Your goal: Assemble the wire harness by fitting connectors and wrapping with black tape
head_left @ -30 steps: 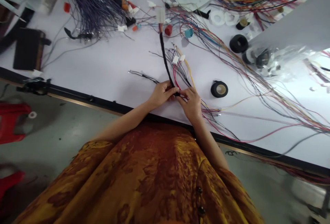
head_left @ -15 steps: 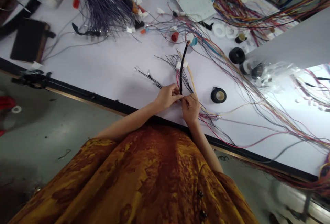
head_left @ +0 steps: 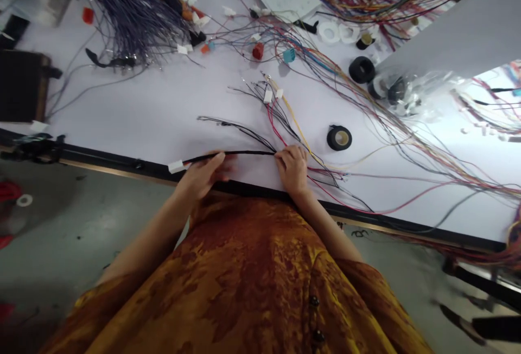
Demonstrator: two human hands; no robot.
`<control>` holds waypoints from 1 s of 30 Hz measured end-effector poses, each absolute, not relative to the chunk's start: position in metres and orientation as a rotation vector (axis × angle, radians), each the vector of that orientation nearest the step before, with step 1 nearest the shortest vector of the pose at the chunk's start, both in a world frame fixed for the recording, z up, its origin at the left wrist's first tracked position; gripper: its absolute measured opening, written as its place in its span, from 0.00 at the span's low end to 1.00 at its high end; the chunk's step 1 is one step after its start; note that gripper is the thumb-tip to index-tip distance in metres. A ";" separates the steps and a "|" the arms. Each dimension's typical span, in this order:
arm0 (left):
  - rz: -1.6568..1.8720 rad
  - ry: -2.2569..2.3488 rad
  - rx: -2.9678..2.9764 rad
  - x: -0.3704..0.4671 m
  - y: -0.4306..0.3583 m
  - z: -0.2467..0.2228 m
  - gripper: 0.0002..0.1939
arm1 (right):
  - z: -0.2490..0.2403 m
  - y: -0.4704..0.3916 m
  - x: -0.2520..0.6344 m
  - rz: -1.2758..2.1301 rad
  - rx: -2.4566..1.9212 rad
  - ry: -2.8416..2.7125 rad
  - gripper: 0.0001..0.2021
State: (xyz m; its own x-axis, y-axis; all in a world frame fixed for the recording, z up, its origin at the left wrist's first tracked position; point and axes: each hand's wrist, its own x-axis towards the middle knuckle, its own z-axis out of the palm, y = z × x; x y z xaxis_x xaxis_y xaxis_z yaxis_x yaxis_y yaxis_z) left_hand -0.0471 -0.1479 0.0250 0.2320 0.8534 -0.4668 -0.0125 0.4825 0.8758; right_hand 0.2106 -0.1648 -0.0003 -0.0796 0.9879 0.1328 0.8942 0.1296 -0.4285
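Note:
A black-wrapped wire harness (head_left: 252,152) runs sideways along the table's front edge. My left hand (head_left: 203,172) is closed around its left part, the thumb on top and the other fingertips blurred. A white connector (head_left: 176,166) ends the harness just left of that hand. My right hand (head_left: 293,168) pinches the harness's right end, where loose wires fan out. Black wires (head_left: 248,128), a yellow wire (head_left: 290,107) and red wires (head_left: 272,123) with white tags spread behind the hands. Beyond my right hand lies a roll of black tape (head_left: 339,138).
Long coloured wires (head_left: 382,118) cross the right side of the table. Purple wires (head_left: 122,12) are heaped at the back left. A red connector (head_left: 258,51) and a blue connector (head_left: 288,55) lie behind. More black tape (head_left: 362,70) sits near a plastic bag (head_left: 427,90).
My left hand has moved left along the harness. The connector end has swung from the far side to the left, so the harness now lies sideways. My right hand stays at the wire junction.

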 end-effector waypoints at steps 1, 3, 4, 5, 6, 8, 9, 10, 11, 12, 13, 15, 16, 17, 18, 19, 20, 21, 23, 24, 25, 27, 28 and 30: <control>0.574 1.183 0.938 -0.055 -0.155 0.028 0.16 | -0.001 -0.164 0.209 0.329 -1.816 -2.035 0.11; 0.395 1.173 1.152 -0.063 -0.167 0.035 0.16 | 0.001 -0.163 0.207 0.368 -1.790 -2.066 0.10; 0.412 1.213 1.314 -0.064 -0.170 0.038 0.14 | 0.003 -0.163 0.206 0.397 -1.775 -2.083 0.10; 0.488 1.279 1.499 -0.063 -0.172 0.040 0.11 | 0.006 -0.164 0.207 0.426 -1.761 -2.093 0.10; 0.586 1.352 1.688 -0.061 -0.172 0.039 0.10 | 0.009 -0.166 0.208 0.449 -1.746 -2.098 0.11; 0.662 1.428 2.025 -0.057 -0.167 0.029 0.14 | 0.017 -0.170 0.213 0.461 -1.731 -2.080 0.13; 0.619 1.424 2.154 -0.056 -0.162 0.021 0.16 | 0.020 -0.172 0.218 0.449 -1.737 -2.062 0.14; 0.552 1.409 2.254 -0.057 -0.156 0.013 0.18 | 0.023 -0.175 0.223 0.431 -1.757 -2.040 0.14; 0.482 1.393 2.330 -0.059 -0.149 0.006 0.20 | 0.026 -0.179 0.229 0.411 -1.790 -2.018 0.15; 0.428 1.378 2.390 -0.062 -0.142 -0.001 0.21 | 0.027 -0.182 0.235 0.394 -1.833 -1.999 0.16; 0.393 1.369 2.438 -0.065 -0.134 -0.005 0.22 | 0.028 -0.184 0.241 0.387 -1.878 -1.984 0.16; 0.367 1.369 2.502 -0.067 -0.121 -0.007 0.22 | 0.026 -0.188 0.251 0.413 -1.946 -1.975 0.16; 0.366 1.379 2.518 -0.063 -0.116 -0.006 0.21 | 0.024 -0.189 0.254 0.439 -1.962 -1.979 0.15; 0.370 1.391 2.523 -0.057 -0.113 -0.003 0.21 | 0.022 -0.189 0.256 0.466 -1.965 -1.985 0.14; 0.376 1.397 2.517 -0.047 -0.111 -0.001 0.20 | 0.020 -0.189 0.257 0.490 -1.955 -1.990 0.13; 0.383 1.383 2.503 -0.035 -0.112 0.001 0.20 | 0.018 -0.188 0.258 0.511 -1.935 -1.996 0.13; 0.392 1.351 2.483 -0.021 -0.113 0.002 0.20 | 0.016 -0.187 0.257 0.526 -1.910 -2.003 0.13; 0.408 1.303 2.462 -0.006 -0.116 0.003 0.19 | 0.015 -0.186 0.256 0.537 -1.884 -2.011 0.14; 0.459 1.216 2.423 0.022 -0.121 0.000 0.18 | 0.017 -0.184 0.254 0.560 -1.846 -2.028 0.15; 0.488 1.192 2.409 0.032 -0.123 -0.002 0.17 | 0.019 -0.183 0.254 0.573 -1.844 -2.029 0.15; 0.517 1.179 2.398 0.039 -0.123 -0.004 0.15 | 0.021 -0.181 0.254 0.583 -1.851 -2.030 0.15; 0.559 1.156 2.382 0.044 -0.120 -0.010 0.13 | 0.027 -0.179 0.256 0.583 -1.869 -2.031 0.13; 0.576 1.134 2.375 0.043 -0.117 -0.012 0.12 | 0.029 -0.177 0.258 0.571 -1.875 -2.026 0.13; 0.603 1.062 2.366 0.037 -0.109 -0.016 0.12 | 0.031 -0.174 0.265 0.547 -1.866 -2.013 0.13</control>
